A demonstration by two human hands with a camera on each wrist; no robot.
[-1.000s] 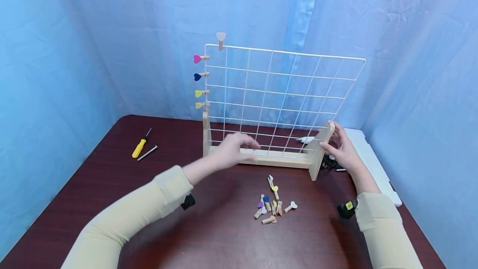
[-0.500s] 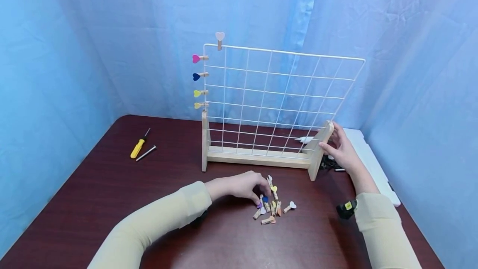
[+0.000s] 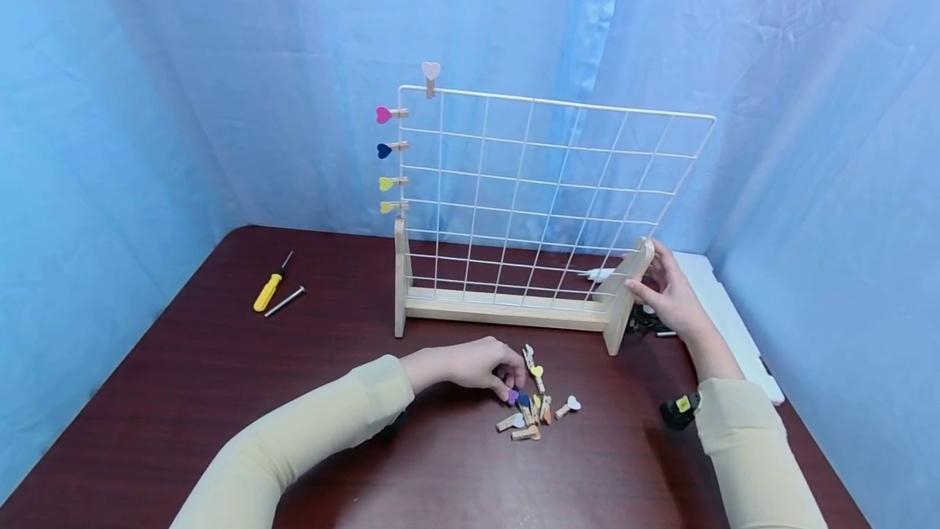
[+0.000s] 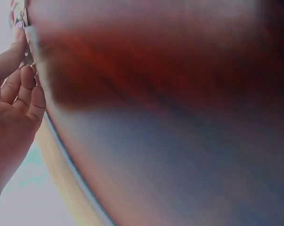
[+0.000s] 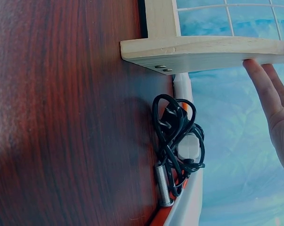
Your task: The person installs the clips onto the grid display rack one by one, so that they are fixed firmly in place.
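Five clothespins (image 3: 384,151) on a wire grid (image 3: 533,100).
The left hand (image 3: 477,364) pinches a purple-heart clothespin (image 3: 513,397); the right hand (image 3: 681,302) grips a wooden upright (image 3: 620,318).

On cam I've got screwdriver (image 3: 269,287) & bolt (image 3: 285,301) on tbl (image 3: 411,464), well L of grid (image 3: 517,178) in its stand (image 3: 507,313). Loose clips (image 3: 546,411) in front; other clips (image 3: 385,184) on grid's L & top edges. Cable (image 3: 647,321) just R of stand.

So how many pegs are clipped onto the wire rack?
5: a pale peg atop the rack; down its left side, a pink peg, a dark blue peg, an upper yellow peg and a lower yellow peg. None seems hidden.
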